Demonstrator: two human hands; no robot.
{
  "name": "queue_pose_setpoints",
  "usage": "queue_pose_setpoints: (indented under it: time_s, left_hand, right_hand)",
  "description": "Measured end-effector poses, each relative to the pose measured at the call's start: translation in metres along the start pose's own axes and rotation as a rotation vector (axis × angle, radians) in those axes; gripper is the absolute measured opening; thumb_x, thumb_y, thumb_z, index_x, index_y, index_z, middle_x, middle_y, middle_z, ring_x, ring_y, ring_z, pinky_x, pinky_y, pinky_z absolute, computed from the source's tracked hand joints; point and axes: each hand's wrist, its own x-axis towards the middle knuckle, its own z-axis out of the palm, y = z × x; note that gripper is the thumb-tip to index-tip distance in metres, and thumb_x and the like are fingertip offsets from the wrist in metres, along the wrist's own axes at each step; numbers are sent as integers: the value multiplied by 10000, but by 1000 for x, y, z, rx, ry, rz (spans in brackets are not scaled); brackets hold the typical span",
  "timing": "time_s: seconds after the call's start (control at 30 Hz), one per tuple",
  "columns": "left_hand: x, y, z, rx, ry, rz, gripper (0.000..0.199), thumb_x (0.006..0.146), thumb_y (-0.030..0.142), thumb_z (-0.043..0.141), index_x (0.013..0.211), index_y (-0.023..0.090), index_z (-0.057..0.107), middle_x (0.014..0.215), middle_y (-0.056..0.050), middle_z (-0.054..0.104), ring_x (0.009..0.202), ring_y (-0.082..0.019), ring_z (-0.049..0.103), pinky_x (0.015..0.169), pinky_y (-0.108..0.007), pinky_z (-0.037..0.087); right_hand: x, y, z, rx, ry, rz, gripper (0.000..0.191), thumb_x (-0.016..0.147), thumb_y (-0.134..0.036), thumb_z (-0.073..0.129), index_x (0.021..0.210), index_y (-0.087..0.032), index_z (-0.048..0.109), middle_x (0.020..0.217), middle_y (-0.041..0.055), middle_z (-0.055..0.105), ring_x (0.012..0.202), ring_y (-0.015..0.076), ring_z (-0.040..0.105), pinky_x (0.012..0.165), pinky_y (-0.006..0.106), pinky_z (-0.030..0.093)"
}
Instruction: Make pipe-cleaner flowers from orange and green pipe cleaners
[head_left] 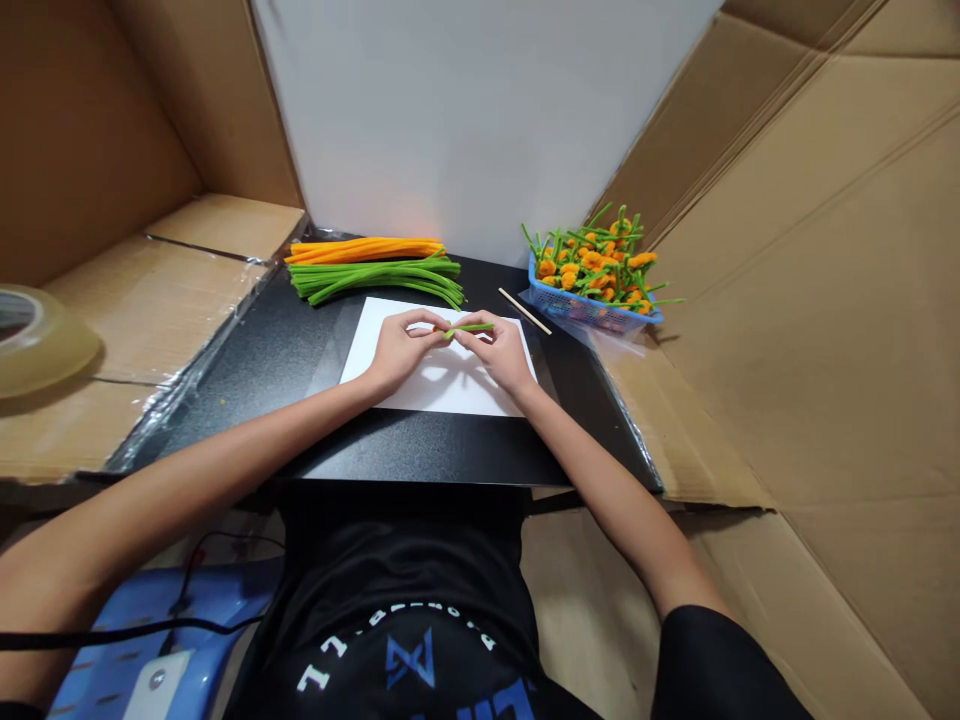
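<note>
My left hand (401, 350) and my right hand (491, 350) meet above a white sheet of paper (442, 390), pinching a short green pipe cleaner (472, 327) between their fingertips. Its free end sticks out to the right, and the fingers hide its middle. Beyond the paper lie a bundle of green pipe cleaners (375, 278) and a bundle of orange pipe cleaners (364, 250). A thin wooden stick (524, 310) lies to the right of the paper, close to my right hand.
A blue plastic basket (585, 308) at the back right holds several orange pipe-cleaner flowers with green stems. The black tabletop (225, 415) is walled by cardboard sheets (787, 300) and a white board (480, 120). A clear tape roll (30, 340) sits on the left cardboard.
</note>
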Motion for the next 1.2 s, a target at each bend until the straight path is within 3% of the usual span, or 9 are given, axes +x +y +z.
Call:
queue_pose_setpoints:
  time_s: [0.13,0.33,0.63,0.93,1.1,1.2]
  left_hand:
    - [1,-2,0,-52,-12,-17,305,594,359,874,733,156,693,791,-28,697,773,-194,700,829,-396,598]
    - [-1,-2,2,-125,-84,-21,365,620,361,874,871,173,687,908,-28,711,762,-170,712,822,-402,617]
    - [-1,0,3,-17,-87,20,363,600,417,884,746,151,686,805,-47,719,738,-191,708,809,-414,610]
    - [-2,-1,3,80,-86,70,362,571,411,883,655,141,658,799,-55,715,799,-197,693,877,-419,588]
    - [-1,-7,1,129,-75,87,318,640,358,844,823,152,684,909,-58,728,820,-193,708,822,-372,598]
    - [0,-10,-2,183,-27,165,258,706,313,797,876,154,686,955,-61,711,832,-179,707,776,-330,608]
  right_hand:
    - [0,0,-3,-21,-32,-23,315,732,-499,773,824,-203,718,873,34,732,824,184,680,700,286,527]
    - [1,2,-6,-34,-13,-57,283,761,-476,746,771,-198,693,814,22,707,767,175,662,682,287,516]
    - [1,-2,-4,-29,36,-48,325,753,-514,747,738,-199,669,761,8,684,728,162,630,644,273,504]
    - [-1,6,1,-31,71,-41,321,753,-502,755,776,-188,697,793,29,704,750,171,647,710,303,523]
    - [2,7,-1,-2,111,1,389,743,-565,746,799,-187,671,757,24,680,714,158,631,624,267,505]
    - [3,5,-2,27,123,48,419,741,-594,737,805,-187,662,726,16,653,682,143,604,578,245,482]
